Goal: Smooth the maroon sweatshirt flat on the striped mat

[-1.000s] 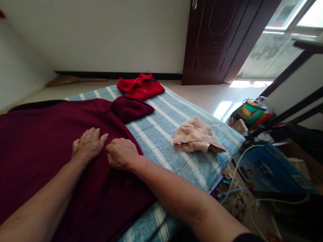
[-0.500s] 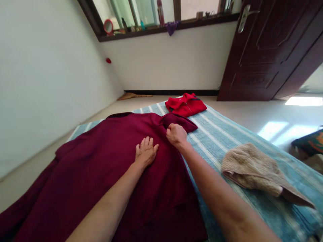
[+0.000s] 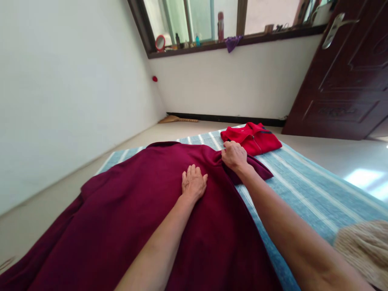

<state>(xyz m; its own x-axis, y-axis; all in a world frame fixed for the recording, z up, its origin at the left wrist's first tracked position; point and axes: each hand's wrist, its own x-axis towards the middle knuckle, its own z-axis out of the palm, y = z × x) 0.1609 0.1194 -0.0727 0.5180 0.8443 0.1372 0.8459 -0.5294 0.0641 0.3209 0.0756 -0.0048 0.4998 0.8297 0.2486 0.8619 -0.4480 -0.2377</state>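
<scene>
Since the frame of one second ago, we are seeing our right hand [image 3: 234, 155] working farther up the maroon garment [image 3: 145, 202], at the base of its folded sleeve [image 3: 260, 169], while the camera is now also taking in the window ledge [image 3: 257, 39]. We are keeping our left hand [image 3: 194, 182] palm down on the body of the garment, its grip flat, fingers extended and slightly spread, holding nothing. With the right grip we are curling the fingers closed on the fabric where the sleeve is joining the body; the fingertips are partly hidden. The garment is lying spread out on the striped sheet [image 3: 306, 190], covering much of its near part, with the sleeve tip pointing to the right. Just beyond the right hand, we are observing the red garment [image 3: 257, 139], which is lying folded near the far edge of the sheet. At the lower right, beside our right forearm, a beige textured cloth [image 3: 363, 250] is lying partly outside the view. Beyond the sheet, a broom [image 3: 182, 119] is lying on the floor against the wall, a purple cloth [image 3: 233, 43] is hanging over the ledge, and a dark red door [image 3: 342, 87] is standing at the right.
</scene>
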